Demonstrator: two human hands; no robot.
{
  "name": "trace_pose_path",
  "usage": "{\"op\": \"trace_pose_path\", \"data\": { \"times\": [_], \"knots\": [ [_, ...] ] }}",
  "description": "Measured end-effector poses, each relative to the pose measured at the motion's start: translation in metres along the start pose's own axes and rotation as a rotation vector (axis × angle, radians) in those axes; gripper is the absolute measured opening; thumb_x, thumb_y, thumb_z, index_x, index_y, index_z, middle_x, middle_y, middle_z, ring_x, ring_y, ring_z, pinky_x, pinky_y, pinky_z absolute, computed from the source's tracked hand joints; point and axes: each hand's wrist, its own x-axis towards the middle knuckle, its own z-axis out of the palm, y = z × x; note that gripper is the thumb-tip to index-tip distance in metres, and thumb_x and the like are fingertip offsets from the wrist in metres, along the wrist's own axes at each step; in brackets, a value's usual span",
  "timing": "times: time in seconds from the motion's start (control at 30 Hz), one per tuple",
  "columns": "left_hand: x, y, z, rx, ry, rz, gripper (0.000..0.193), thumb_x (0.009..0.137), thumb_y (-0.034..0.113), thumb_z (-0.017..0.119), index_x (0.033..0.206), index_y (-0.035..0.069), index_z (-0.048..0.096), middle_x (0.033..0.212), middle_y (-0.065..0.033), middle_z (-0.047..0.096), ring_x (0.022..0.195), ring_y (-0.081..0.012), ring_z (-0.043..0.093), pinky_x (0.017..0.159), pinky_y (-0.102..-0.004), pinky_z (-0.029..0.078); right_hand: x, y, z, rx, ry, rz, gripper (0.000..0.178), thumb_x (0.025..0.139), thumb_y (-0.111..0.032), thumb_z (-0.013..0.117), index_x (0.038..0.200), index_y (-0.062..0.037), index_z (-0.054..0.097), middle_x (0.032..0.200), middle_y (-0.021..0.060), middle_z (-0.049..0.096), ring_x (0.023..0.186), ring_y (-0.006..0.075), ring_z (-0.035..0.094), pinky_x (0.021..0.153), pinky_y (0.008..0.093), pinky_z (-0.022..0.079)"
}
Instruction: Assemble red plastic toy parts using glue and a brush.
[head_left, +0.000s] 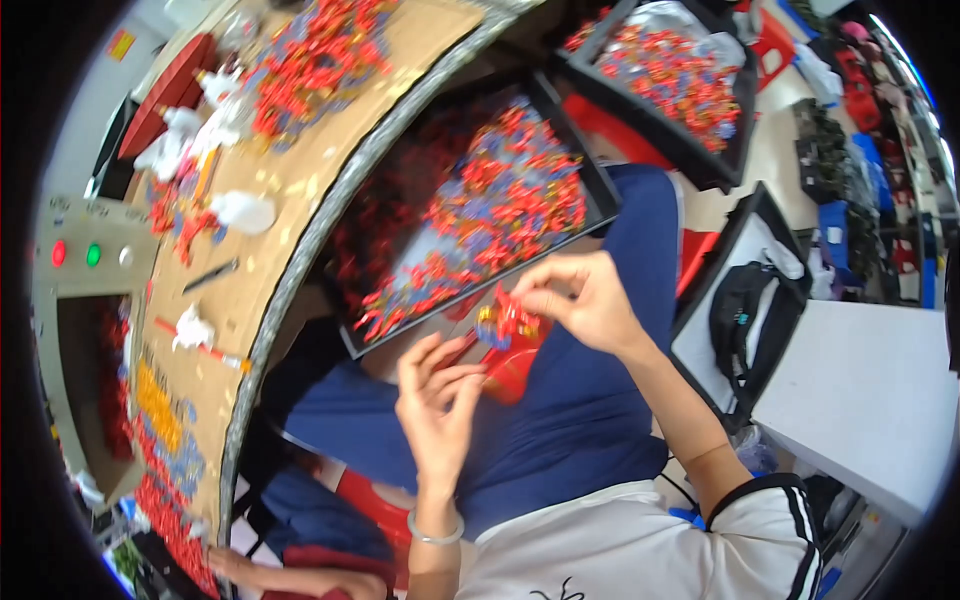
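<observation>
My right hand [578, 297] pinches a small red, blue and yellow plastic figure [512, 322] between thumb and fingertips, above my lap. To its left, my left hand [437, 395] is held palm up with fingers curved and apart, near the figure but with nothing visible in it. A bangle circles the left wrist. Just beyond my hands, a black tray [603, 190] holds a loose layer of similar red and blue figures [515, 180]. The figure's exact shape is blurred.
A workbench [305, 165] on the left carries figure piles [320, 60], a white bottle [243, 212], a brush [225, 358] and yellow pieces [158, 405]. A filled black bin [735, 165] stands far right; another bin [690, 350] holds a black bag. Another person's arm [290, 578] rests lower left.
</observation>
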Motion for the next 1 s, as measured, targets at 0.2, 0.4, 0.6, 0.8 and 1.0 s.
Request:
{"op": "trace_pose_path", "data": {
  "times": [0.2, 0.4, 0.6, 0.8, 1.0],
  "knots": [
    [0.016, -0.006, -0.014, 0.143, 0.048, 0.095, 0.042, 0.09, -0.002, 0.056, 0.129, -0.003, 0.04, 0.115, -0.0186, 0.058, 0.086, -0.0178, 0.066, 0.073, -0.0268, 0.055, 0.064, -0.039, -0.181, -0.432, 0.815, -0.376, 0.014, 0.08, -0.006, 0.07, 0.091, 0.0018, 0.073, 0.083, 0.0056, 0.071, 0.072, 0.0085, 0.063, 0.067, 0.0231, 0.05],
    [0.022, -0.011, -0.011, 0.13, 0.074, 0.09, 0.043, 0.09, -0.001, 0.057, 0.129, -0.003, 0.041, 0.115, -0.0176, 0.058, 0.085, -0.0182, 0.066, 0.073, -0.0267, 0.055, 0.115, -0.019, -0.251, -0.369, 1.073, -0.295, 0.027, 0.083, -0.018, 0.069, 0.101, 0.0018, 0.072, 0.079, 0.0062, 0.072, 0.073, 0.0089, 0.064, 0.069, 0.0237, 0.05],
    [0.047, -0.026, -0.019, 0.319, 0.065, 0.073, 0.031, 0.086, 0.002, 0.064, 0.115, -0.002, 0.054, 0.106, -0.0148, 0.064, 0.076, -0.0174, 0.068, 0.069, -0.028, 0.054, 0.097, 0.032, -0.106, -0.345, 0.387, -0.117, 0.025, 0.087, -0.014, 0.067, 0.103, 0.0049, 0.069, 0.085, 0.0091, 0.072, 0.077, 0.0068, 0.063, 0.068, 0.021, 0.047],
    [0.109, -0.073, -0.06, 0.849, 0.26, 0.419, 0.03, 0.075, 0.004, 0.07, 0.103, -0.002, 0.061, 0.092, -0.0176, 0.065, 0.078, -0.0301, 0.065, 0.07, -0.0374, 0.053, 0.088, 0.07, 0.004, -0.245, 0.089, -0.055, 0.02, 0.086, -0.011, 0.068, 0.098, 0.0044, 0.071, 0.077, 0.009, 0.071, 0.069, 0.0091, 0.064, 0.064, 0.022, 0.05],
    [0.156, -0.122, -0.05, 0.901, -0.154, 0.158, 0.03, 0.077, 0.023, 0.066, 0.098, 0.002, 0.062, 0.1, -0.0225, 0.06, 0.094, -0.0373, 0.058, 0.08, -0.0438, 0.047, 0.073, -0.011, 0.127, -0.29, -0.184, -0.351, 0.016, 0.081, -0.003, 0.068, 0.095, 0.0022, 0.071, 0.083, 0.0136, 0.072, 0.069, 0.0166, 0.068, 0.061, 0.0282, 0.052]
  ]
}}
